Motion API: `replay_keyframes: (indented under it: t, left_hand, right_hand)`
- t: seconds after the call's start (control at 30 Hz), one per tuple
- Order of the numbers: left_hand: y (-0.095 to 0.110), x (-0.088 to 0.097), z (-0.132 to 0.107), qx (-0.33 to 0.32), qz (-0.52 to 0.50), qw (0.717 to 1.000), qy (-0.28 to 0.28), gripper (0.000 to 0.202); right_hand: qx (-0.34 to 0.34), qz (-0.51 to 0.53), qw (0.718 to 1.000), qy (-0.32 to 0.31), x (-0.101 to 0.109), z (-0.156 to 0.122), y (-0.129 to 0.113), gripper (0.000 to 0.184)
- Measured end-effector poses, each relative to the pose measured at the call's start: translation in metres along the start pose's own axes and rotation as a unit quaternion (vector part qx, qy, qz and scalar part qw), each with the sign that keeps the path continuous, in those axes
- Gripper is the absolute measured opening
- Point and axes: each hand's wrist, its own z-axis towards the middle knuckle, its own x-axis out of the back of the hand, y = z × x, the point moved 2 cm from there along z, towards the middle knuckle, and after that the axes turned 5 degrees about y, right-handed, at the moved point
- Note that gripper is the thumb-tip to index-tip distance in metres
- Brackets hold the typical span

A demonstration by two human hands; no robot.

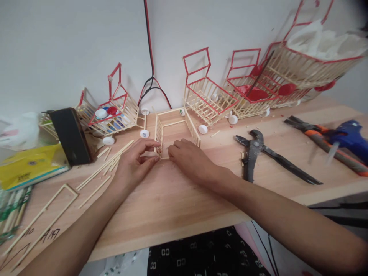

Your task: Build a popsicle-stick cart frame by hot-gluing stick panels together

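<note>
A small open basket frame of pale wooden sticks (175, 126) lies on the wooden table (178, 199) in front of me. My left hand (135, 163) pinches the frame's near left corner between thumb and forefinger. My right hand (189, 157) rests knuckles-up at the frame's near edge, its fingers curled down onto the sticks. Whether it holds a loose stick is hidden under the fingers.
Loose sticks (106, 168) and a stick rectangle (46, 214) lie to the left. A black phone (71, 136) leans by a yellow packet (28, 166). Finished red-trimmed stick carts (207, 92) line the wall. Pliers (258, 153), cutters (319, 140) and a blue glue gun (350, 138) lie to the right.
</note>
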Motion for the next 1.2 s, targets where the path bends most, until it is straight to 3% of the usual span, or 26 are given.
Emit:
replay_keyframes:
  t: [1.2]
  left_hand:
    - [-0.0002,-0.0012,0.0010,-0.002,-0.001,1.000,0.005,0.027]
  right_hand:
    - [0.000,0.005,1.000,0.002,-0.0026,0.0001,0.0008,0.015]
